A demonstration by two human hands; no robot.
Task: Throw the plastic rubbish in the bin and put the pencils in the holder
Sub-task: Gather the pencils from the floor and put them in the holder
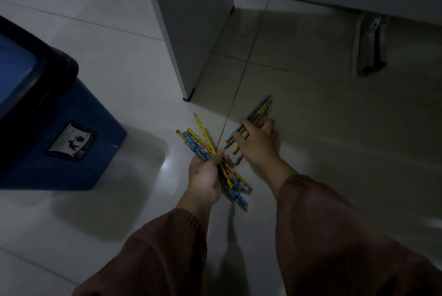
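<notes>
My left hand (205, 177) is closed around a fanned bundle of several yellow, blue and pink pencils (198, 143) just above the tiled floor. My right hand (259, 143) rests over a second group of pencils (259, 109) on the floor, fingers curled around them. A few loose pencils (235, 149) lie on the floor between the hands. The blue bin (79, 114) with a black rim stands at the left. No holder and no plastic rubbish are in view.
A grey cabinet panel (191, 20) stands on the floor directly behind the pencils. A metal leg bracket (370, 44) of a desk or chair is at the back right. Pale floor tiles (334, 128) spread all around in dim light.
</notes>
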